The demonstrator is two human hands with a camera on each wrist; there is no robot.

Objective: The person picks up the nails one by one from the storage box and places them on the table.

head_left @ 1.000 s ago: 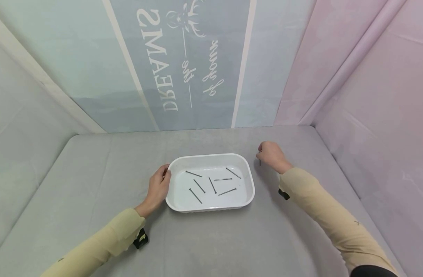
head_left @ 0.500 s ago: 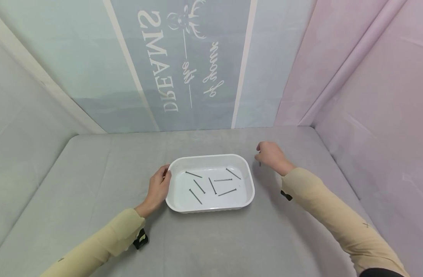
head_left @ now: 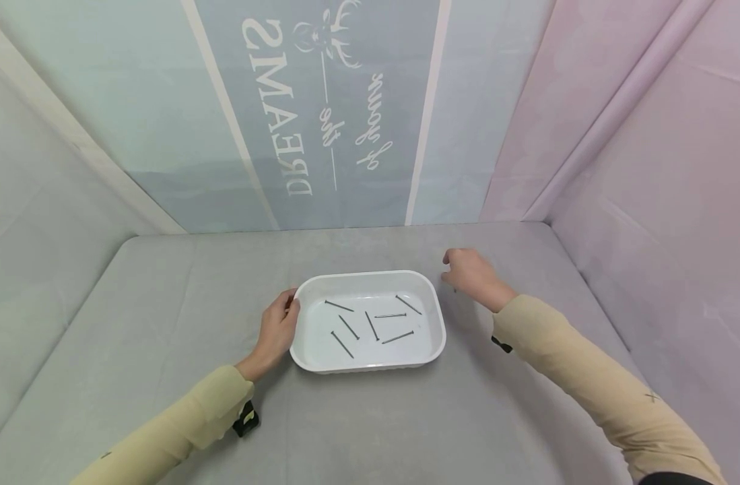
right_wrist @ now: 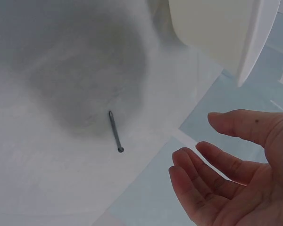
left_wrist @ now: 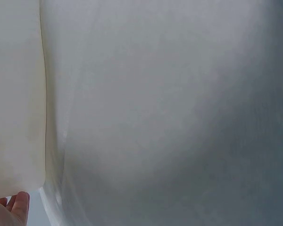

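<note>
A white rectangular dish rests on the grey-covered table, with several dark nails scattered over its floor. My left hand holds its left end, thumb near the rim and fingers at the outer wall. In the left wrist view only the fingertips show against the dish wall. To the right of the dish, my right hand hovers above the cloth, thumb and fingers apart with nothing between them. One loose nail lies on the cloth below it, mostly hidden by the hand in the head view.
Grey cloth covers the table. A printed fabric wall rises behind it, and pale fabric walls stand at the left and right. The dish's outer wall is near the right hand.
My right hand has let go of a nail, which now lies on the cloth, and its fingers have spread while shifting slightly left. The left hand and dish stay put.
</note>
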